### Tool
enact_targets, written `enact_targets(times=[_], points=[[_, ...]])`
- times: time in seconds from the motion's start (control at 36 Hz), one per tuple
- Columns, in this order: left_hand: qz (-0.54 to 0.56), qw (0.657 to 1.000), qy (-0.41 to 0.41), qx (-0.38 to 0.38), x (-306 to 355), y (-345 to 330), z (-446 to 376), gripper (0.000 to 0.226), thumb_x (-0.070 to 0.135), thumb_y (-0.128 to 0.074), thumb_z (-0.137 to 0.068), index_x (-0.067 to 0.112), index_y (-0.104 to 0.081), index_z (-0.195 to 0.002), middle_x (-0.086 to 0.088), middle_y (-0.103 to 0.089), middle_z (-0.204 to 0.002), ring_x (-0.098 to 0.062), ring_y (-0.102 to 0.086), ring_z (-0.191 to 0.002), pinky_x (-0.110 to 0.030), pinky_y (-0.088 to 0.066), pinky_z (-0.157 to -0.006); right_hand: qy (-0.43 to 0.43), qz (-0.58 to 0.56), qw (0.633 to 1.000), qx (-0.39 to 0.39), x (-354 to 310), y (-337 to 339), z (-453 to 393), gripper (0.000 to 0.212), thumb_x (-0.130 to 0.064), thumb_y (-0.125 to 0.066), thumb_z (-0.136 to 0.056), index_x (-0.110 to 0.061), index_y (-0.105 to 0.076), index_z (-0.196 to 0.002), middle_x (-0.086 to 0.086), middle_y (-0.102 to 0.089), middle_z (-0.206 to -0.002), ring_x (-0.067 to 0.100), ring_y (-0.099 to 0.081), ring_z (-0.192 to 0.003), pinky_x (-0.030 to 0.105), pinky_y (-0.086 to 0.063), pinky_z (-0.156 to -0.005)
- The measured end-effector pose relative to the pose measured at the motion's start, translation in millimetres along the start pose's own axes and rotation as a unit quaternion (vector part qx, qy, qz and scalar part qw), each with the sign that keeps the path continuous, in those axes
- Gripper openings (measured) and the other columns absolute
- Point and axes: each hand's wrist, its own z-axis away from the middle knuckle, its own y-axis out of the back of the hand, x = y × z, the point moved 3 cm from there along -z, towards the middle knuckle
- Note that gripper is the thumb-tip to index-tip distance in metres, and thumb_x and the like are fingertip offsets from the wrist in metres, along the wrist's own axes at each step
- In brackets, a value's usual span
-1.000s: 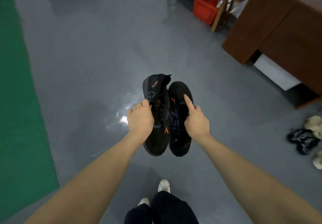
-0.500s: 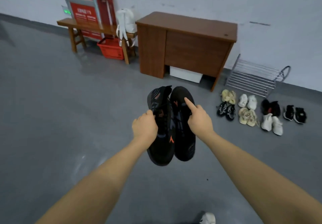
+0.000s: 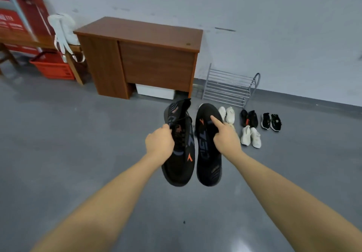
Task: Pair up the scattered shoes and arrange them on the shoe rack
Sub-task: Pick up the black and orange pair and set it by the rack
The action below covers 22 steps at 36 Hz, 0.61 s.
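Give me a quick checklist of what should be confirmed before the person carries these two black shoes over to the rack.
1. Left hand grips the left black shoe: ok.
2. Right hand holds the right black shoe: ok, index finger lies straight along it.
3. The two shoes match, black with orange marks: ok.
4. Shoe rack shelves free of shoes: ok.
5. Floor path to the rack: not ok, white shoes and other pairs lie in front of it.
6. Laces secured: cannot tell.
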Motion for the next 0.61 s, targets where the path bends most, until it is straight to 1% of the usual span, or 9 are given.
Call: enact_targets(times=[0.08,0.17,0.28,0.33,0.42,0.47,0.53,0.56,0.61], points=[[-0.001,1.000,-0.004,-0.002,37,-8,-28,0.022,0.019,-0.031,-0.102,0.006,-0.049,-0.104,-0.012,-0.065,-0.099,-0.032,-0.061,-0.087,-0.033,-0.033,-0.063,-0.021,-0.025,0.999,0.015,32,18,-28,0.070,0.004,-0.034,-0.087,-0.031,-0.028,-0.147,0.013,-0.050,-0.112,0.026,-0.053,-0.080,0.035,-0.044,-0.062],[-0.005,1.000,-0.014,0.003,64,-14,-54,0.021,0.017,-0.031,-0.102,0.006,-0.049,-0.104,-0.012,-0.065,-0.099,-0.031,-0.061,-0.086,-0.032,-0.032,-0.062,-0.041,-0.038,0.998,0.030,56,31,-53,0.068,0.003,-0.035,-0.088,-0.031,-0.030,-0.146,0.011,-0.051,-0.113,0.023,-0.053,-0.082,0.033,-0.043,-0.063],[-0.011,0.999,-0.038,0.022,101,-28,-97,0.024,0.020,-0.030,-0.103,0.005,-0.049,-0.104,-0.012,-0.064,-0.097,-0.032,-0.060,-0.085,-0.033,-0.032,-0.062,-0.061,-0.039,0.996,0.060,90,43,-90,0.066,0.002,-0.036,-0.089,-0.031,-0.030,-0.146,0.010,-0.052,-0.104,0.028,-0.055,-0.088,0.033,-0.043,-0.061],[-0.007,0.998,-0.054,0.032,120,-39,-121,0.026,0.022,-0.029,-0.103,0.006,-0.049,-0.103,-0.011,-0.064,-0.096,-0.032,-0.060,-0.084,-0.033,-0.032,-0.062,-0.069,-0.038,0.995,0.061,107,45,-114,0.067,0.002,-0.036,-0.089,-0.032,-0.029,-0.146,0.009,-0.052,-0.103,0.027,-0.056,-0.082,0.035,-0.046,-0.059],[-0.016,0.997,-0.072,0.035,145,-54,-154,0.027,0.023,-0.029,-0.103,0.006,-0.050,-0.105,-0.010,-0.064,-0.098,-0.030,-0.060,-0.085,-0.032,-0.032,-0.063,-0.070,-0.046,0.995,0.055,126,51,-149,0.066,0.002,-0.035,-0.090,-0.033,-0.029,-0.146,0.009,-0.052,-0.105,0.026,-0.056,-0.075,0.040,-0.053,-0.065],[-0.020,0.996,-0.077,0.031,162,-64,-180,0.027,0.023,-0.029,-0.103,0.007,-0.050,-0.107,-0.010,-0.063,-0.101,-0.030,-0.060,-0.088,-0.032,-0.032,-0.065,-0.065,-0.029,0.996,0.054,138,58,-175,0.065,0.001,-0.034,-0.091,-0.034,-0.029,-0.146,0.010,-0.052,-0.110,0.024,-0.055,-0.074,0.034,-0.047,-0.056],[-0.010,0.996,-0.081,0.025,178,-74,-205,0.027,0.023,-0.029,-0.103,0.007,-0.050,-0.107,-0.010,-0.063,-0.102,-0.031,-0.060,-0.089,-0.032,-0.032,-0.065,-0.063,-0.009,0.997,0.044,147,64,-200,0.064,0.000,-0.033,-0.092,-0.034,-0.028,-0.146,0.010,-0.051,-0.113,0.022,-0.051,-0.072,0.025,-0.034,-0.048],[-0.005,0.996,-0.083,0.021,188,-80,-221,0.026,0.023,-0.030,-0.103,0.007,-0.050,-0.106,-0.011,-0.063,-0.102,-0.031,-0.060,-0.089,-0.032,-0.032,-0.065,-0.065,-0.007,0.997,0.041,154,67,-216,0.065,0.000,-0.033,-0.092,-0.034,-0.028,-0.146,0.011,-0.050,-0.114,0.021,-0.049,-0.073,0.023,-0.032,-0.047],[0.002,0.996,-0.084,0.008,205,-88,-245,0.026,0.022,-0.030,-0.103,0.007,-0.050,-0.106,-0.011,-0.063,-0.103,-0.031,-0.060,-0.090,-0.032,-0.033,-0.066,-0.067,-0.008,0.997,0.035,164,70,-241,0.066,0.001,-0.033,-0.091,-0.034,-0.028,-0.147,0.011,-0.050,-0.115,0.021,-0.048,-0.076,0.026,-0.034,-0.051]])
